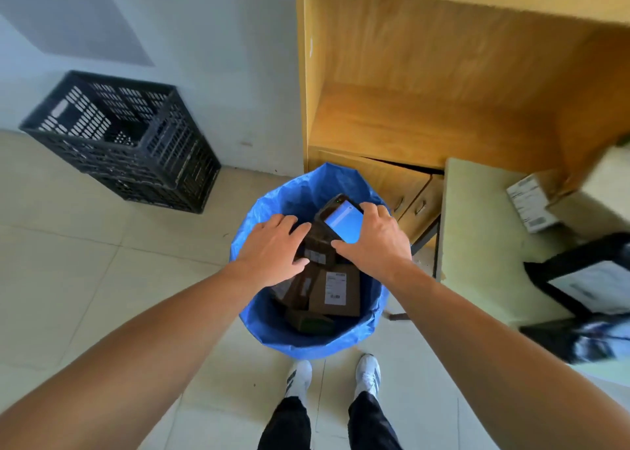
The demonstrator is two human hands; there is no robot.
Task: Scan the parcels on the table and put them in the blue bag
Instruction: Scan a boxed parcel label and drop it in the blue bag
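Note:
The blue bag (272, 327) stands open on the floor in front of my feet, with several brown cardboard parcels inside, one showing a white label (335, 289). My left hand (272, 248) grips a small dark brown parcel (315, 248) over the bag's mouth. My right hand (373, 241) holds a black handheld scanner (342, 223) with a lit blue screen, just beside that parcel. On the table (477, 231) at the right lie a white-labelled box (531, 206) and a black-edged parcel (596, 286).
A stack of black plastic crates (126, 143) stands against the wall at the left. A wooden shelf unit (426, 108) with small cupboard doors rises behind the bag. My white shoes (368, 374) are on the tiled floor just behind the bag.

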